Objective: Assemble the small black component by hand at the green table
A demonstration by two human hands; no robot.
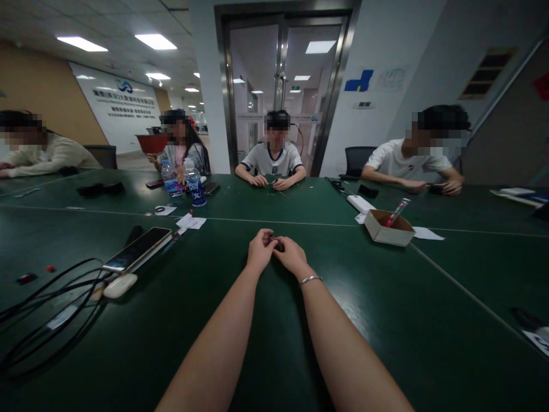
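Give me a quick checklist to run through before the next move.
1. Left grip and right grip close together: ok, over the table.
2. Small dark item between them identifiable: cannot tell, mostly hidden.
3. Hold firm: cannot tell, fingers cover it.
4. Large phone apart from both hands: ok, off to the left.
5. Open box apart from both hands: ok, farther off on the right.

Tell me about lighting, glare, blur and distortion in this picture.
Head view: dim overall, ceiling lights bright; glare on the green table beside the right forearm; left hand and right hand slightly soft, the small dark thing between them too unclear to identify; wide-angle stretching towards the edges.
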